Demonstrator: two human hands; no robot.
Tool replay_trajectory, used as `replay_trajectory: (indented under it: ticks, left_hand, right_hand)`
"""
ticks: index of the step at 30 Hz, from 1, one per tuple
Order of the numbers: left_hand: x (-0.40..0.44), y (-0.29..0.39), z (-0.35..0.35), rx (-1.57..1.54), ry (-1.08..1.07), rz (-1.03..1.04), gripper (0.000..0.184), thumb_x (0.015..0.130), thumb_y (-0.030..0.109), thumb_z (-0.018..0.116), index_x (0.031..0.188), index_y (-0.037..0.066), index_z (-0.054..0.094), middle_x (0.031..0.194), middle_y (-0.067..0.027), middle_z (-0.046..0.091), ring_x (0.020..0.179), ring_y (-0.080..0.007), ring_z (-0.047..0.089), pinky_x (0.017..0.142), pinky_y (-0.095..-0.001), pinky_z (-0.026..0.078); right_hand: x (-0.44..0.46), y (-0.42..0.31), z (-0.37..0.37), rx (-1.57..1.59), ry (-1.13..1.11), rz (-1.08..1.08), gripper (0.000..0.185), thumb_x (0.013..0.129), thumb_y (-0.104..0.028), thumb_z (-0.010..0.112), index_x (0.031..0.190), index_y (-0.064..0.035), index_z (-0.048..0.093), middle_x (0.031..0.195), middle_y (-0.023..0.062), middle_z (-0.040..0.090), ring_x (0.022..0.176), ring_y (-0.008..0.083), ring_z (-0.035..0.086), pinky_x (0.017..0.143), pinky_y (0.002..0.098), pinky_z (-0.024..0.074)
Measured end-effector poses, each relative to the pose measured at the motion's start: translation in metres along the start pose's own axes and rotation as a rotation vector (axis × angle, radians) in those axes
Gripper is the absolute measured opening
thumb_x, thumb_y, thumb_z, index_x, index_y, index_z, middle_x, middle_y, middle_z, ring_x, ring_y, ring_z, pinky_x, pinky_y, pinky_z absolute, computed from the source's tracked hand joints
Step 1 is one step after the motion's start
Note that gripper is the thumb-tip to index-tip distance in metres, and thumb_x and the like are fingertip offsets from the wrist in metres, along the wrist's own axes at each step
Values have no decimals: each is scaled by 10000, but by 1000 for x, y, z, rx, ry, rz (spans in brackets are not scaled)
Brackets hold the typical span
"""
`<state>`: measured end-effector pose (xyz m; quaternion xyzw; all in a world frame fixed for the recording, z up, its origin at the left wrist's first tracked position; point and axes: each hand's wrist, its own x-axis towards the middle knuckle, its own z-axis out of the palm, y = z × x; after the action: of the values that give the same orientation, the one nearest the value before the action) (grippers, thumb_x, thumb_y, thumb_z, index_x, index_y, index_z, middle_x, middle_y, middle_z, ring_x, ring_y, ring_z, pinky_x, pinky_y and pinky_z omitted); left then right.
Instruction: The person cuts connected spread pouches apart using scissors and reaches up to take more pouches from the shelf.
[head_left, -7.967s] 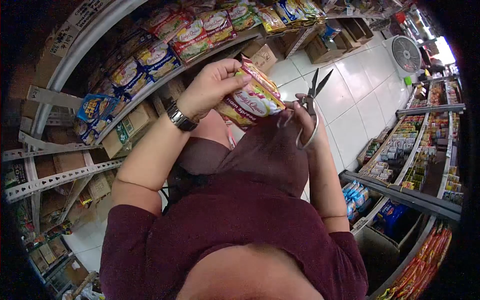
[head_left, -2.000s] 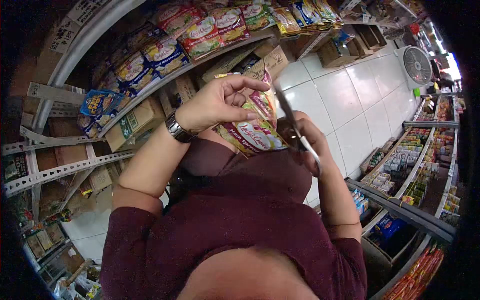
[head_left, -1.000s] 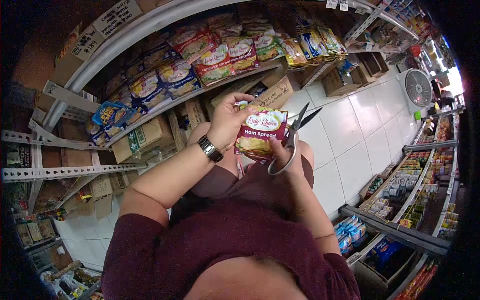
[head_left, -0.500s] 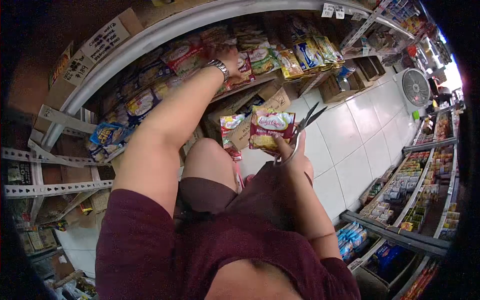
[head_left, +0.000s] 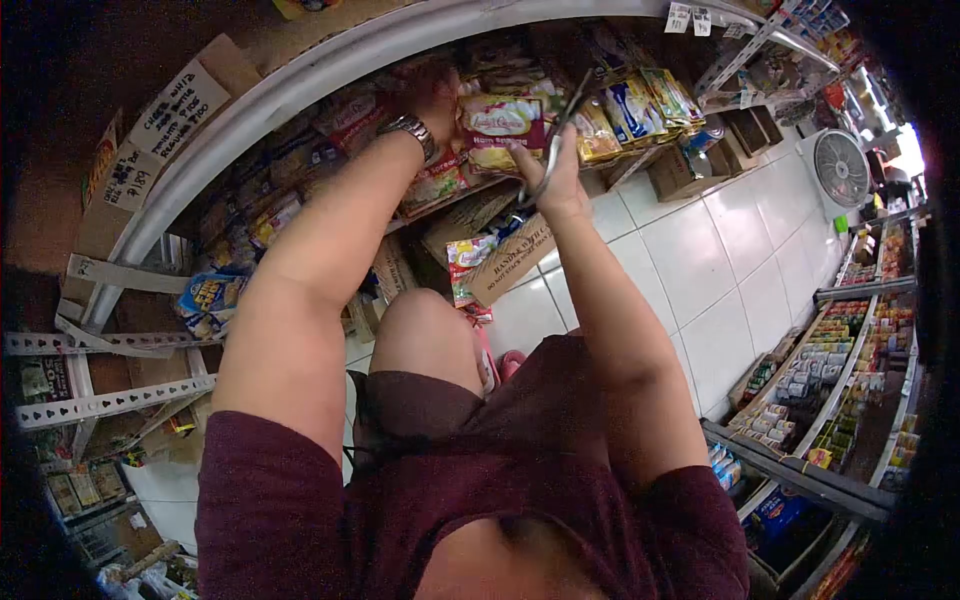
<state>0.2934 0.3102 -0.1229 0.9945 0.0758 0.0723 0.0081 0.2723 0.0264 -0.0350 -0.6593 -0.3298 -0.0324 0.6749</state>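
My right hand [head_left: 558, 178] holds a maroon and yellow Ham Spread packet [head_left: 500, 125] together with a pair of scissors [head_left: 553, 150], its blades pointing up. The packet is over the shelf, in front of the rows of pouches. My left hand [head_left: 432, 100], with a metal watch on the wrist, reaches among the pouches to the left of that packet; its fingers are dim and blurred, so what they touch is hidden. Yellow and blue pouches [head_left: 632, 108] lie on the shelf to the right.
A cardboard box [head_left: 512, 262] with a red and yellow packet [head_left: 465, 258] beside it is below the shelf. A white fan [head_left: 840, 168] stands on the tiled floor [head_left: 690, 245]. Racks of canned goods [head_left: 800, 375] line the right side; a metal shelf frame [head_left: 120, 398] is at left.
My right hand has moved up to the shelf with the packet and scissors. My left hand left the packet earlier and is now deeper among the pouches.
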Motion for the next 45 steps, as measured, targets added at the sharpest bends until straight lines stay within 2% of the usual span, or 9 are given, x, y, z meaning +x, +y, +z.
replay_trajectory:
  ticks: [3, 7, 14, 19, 27, 31, 34, 37, 45]
  left_hand:
    - [-27, 19, -43, -220, 158, 15, 995, 626, 353, 798, 1398, 56, 246, 1402, -230, 328, 1285, -355, 358, 1071, -423, 303]
    - [-56, 35, -111, -736, -86, 94, 895, 672, 332, 774, 1378, 66, 291, 1325, -217, 415, 1243, -354, 396, 1035, -430, 344]
    - [-81, 53, -138, -433, 151, 183, 576, 798, 114, 558, 1346, 91, 381, 1309, -201, 446, 1200, -348, 439, 1006, -426, 357]
    - [-114, 118, -142, -227, 178, 238, 398, 736, 34, 585, 1128, 54, 517, 1218, -170, 492, 1163, -362, 448, 983, -435, 368]
    - [-103, 140, -124, -43, 247, 94, 448, 775, 96, 560, 1213, 157, 490, 1378, -118, 369, 1112, -323, 497, 930, -451, 398]
    - [-101, 154, -108, 164, 196, 250, 561, 823, 132, 513, 1363, 228, 399, 1513, -29, 176, 1380, -297, 178, 1058, -604, 175]
    - [-102, 157, -106, 121, 75, 170, 537, 842, 160, 506, 1361, 249, 400, 1518, -24, 156, 1403, -283, 104, 1046, -665, 102]
    - [-101, 149, -92, 173, 178, 251, 493, 860, 365, 561, 1326, 256, 441, 1524, -29, 119, 1405, -300, 52, 965, -739, 153]
    - [-101, 142, -116, 138, 31, 222, 283, 849, 213, 558, 1131, 206, 584, 1541, -7, 54, 1409, -310, 46, 988, -729, 120]
  right_hand:
    - [7, 4, 14, 256, -29, 293, 636, 726, -111, 747, 1234, 0, 381, 1090, 153, 554, 980, 231, 547, 869, 336, 431]
    - [11, 37, 16, -246, -93, -45, 627, 720, -109, 740, 1229, -10, 389, 1043, 168, 586, 935, 269, 583, 821, 326, 454]
    - [26, 37, 27, -596, -267, 83, 448, 782, -148, 646, 1139, -9, 414, 840, 204, 613, 769, 394, 600, 680, 434, 471]
    - [27, 13, 32, -915, -273, 162, 388, 857, -249, 477, 1163, -22, 403, 947, 245, 617, 892, 426, 590, 787, 493, 449]
    - [27, 8, -12, -364, -179, 112, 564, 688, -104, 706, 1161, -7, 413, 951, 166, 612, 860, 269, 616, 727, 374, 480]
    - [-4, -9, -42, -143, -59, 3, 456, 781, -45, 648, 1175, -6, 423, 988, 126, 613, 866, 191, 618, 746, 307, 493]
    - [-42, -41, -61, 132, -86, 269, 416, 819, -16, 600, 1186, 4, 404, 1038, 148, 599, 877, 210, 627, 733, 312, 507]
    - [-91, -43, -75, 317, 46, 512, 424, 837, -7, 554, 1210, 23, 354, 1048, 195, 582, 858, 257, 637, 700, 325, 517]
    - [-165, 17, -93, 353, 52, 508, 398, 858, 51, 510, 1208, -31, 339, 1001, 160, 559, 777, 226, 606, 648, 303, 502]
